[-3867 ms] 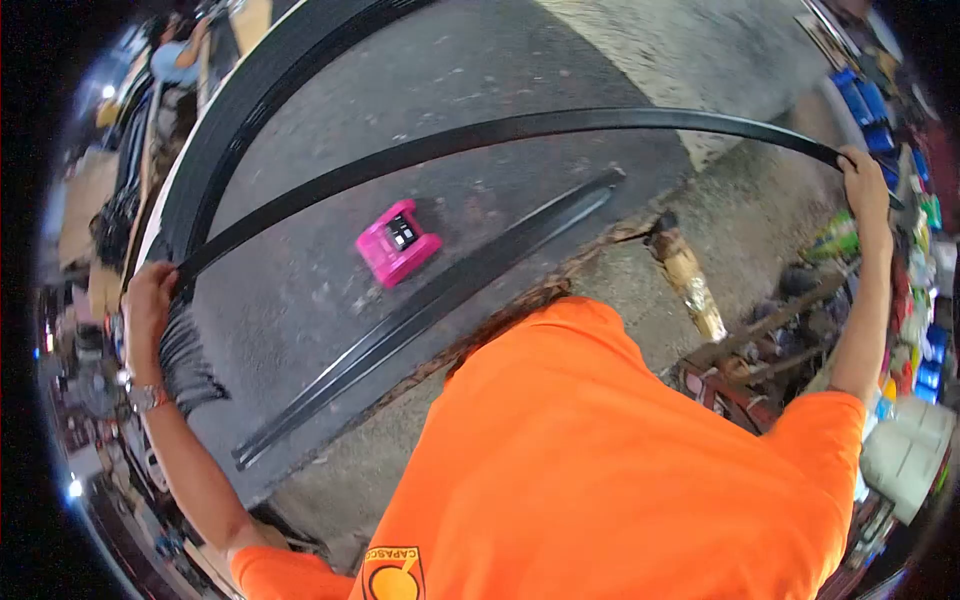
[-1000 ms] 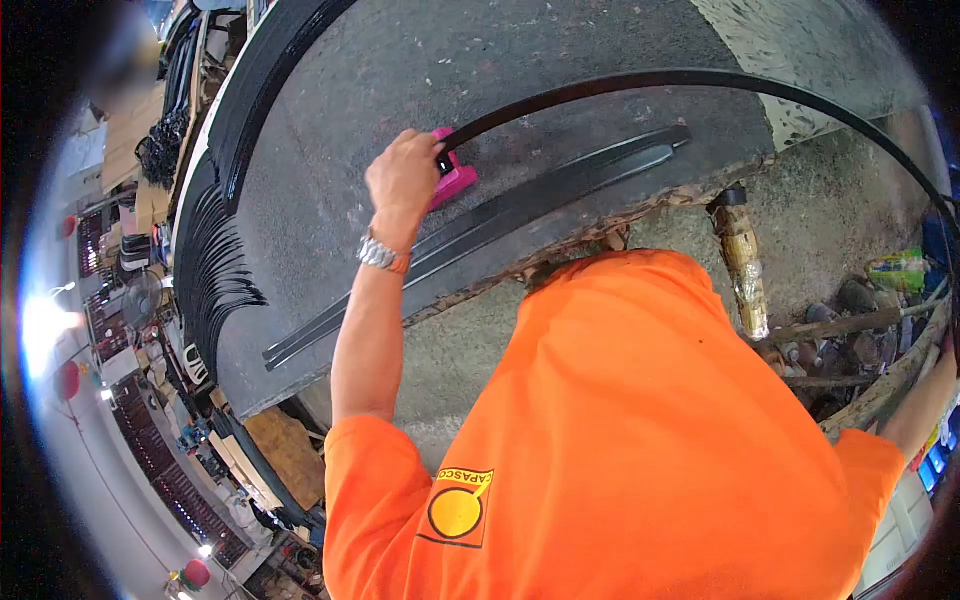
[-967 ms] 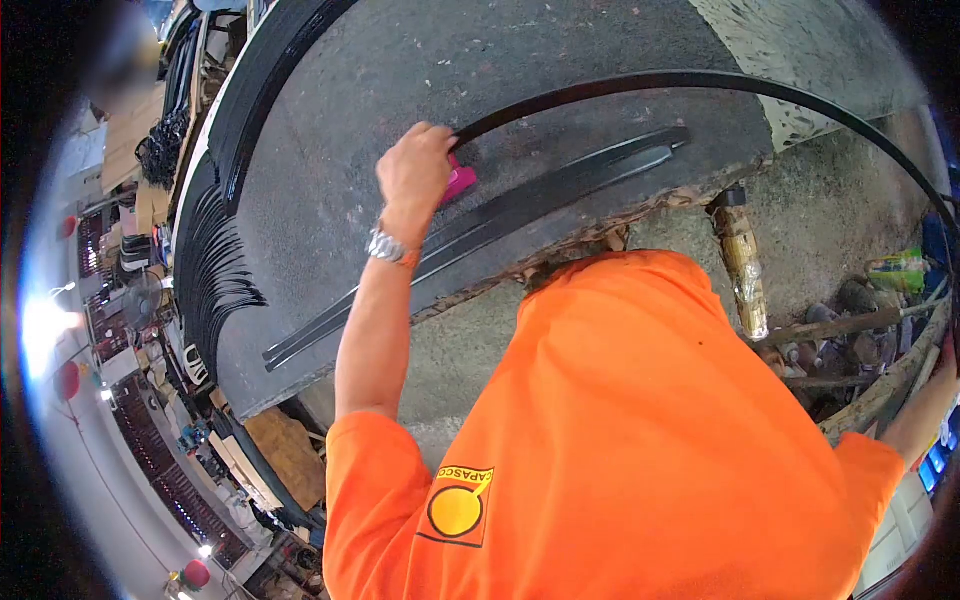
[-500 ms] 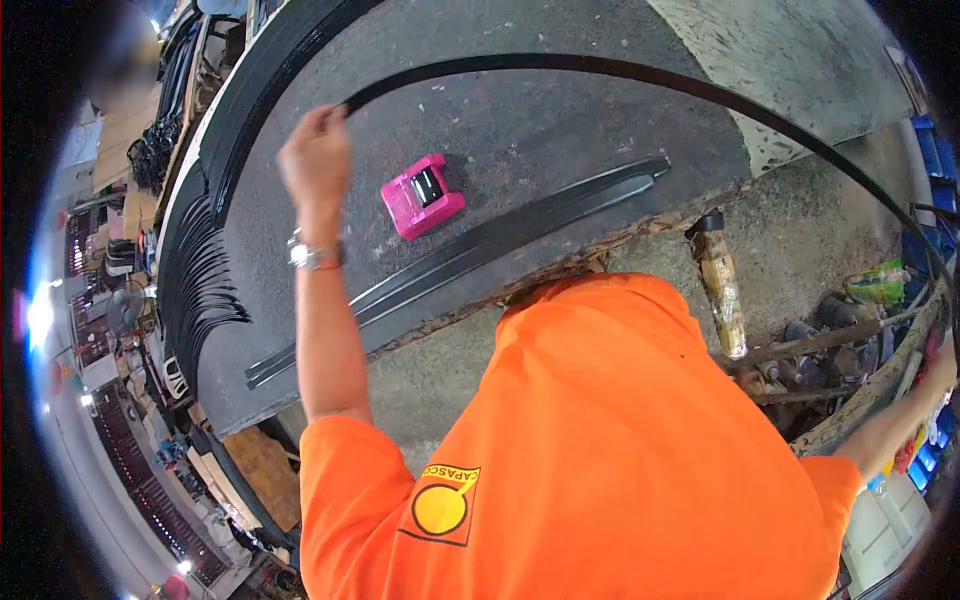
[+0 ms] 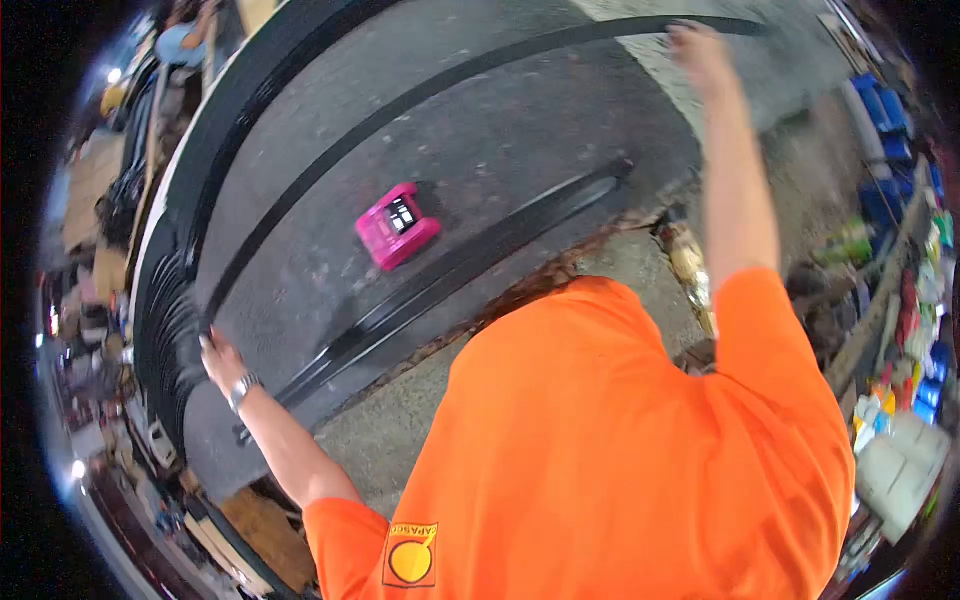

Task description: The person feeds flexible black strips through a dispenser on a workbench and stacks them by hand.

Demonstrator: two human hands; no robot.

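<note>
A long black strip (image 5: 400,105) arches over the dark tabletop (image 5: 470,150). My left hand (image 5: 222,360), with a watch at the wrist, grips its lower left end. Near its other end, at the top right, my right hand (image 5: 700,58) is closed on the strip; that hand is blurred. A pink device (image 5: 397,227) with a dark panel lies on the tabletop beneath the arch. Closer to the front edge lie flat black strips (image 5: 450,265), set diagonally. A thick curved bundle of black strips (image 5: 222,150) runs along the left side, its ends fanned out.
The table's broken front edge (image 5: 430,355) is close to my body. A tape-wrapped post (image 5: 687,262) stands beyond it at the right. Blue items (image 5: 882,110) and a pale container (image 5: 902,470) are at the far right. Another person (image 5: 183,42) is at the top left.
My left hand has moved down and left with the strip's end. My right hand has come from the far right edge up over the tabletop, and the strip now lies further left.
</note>
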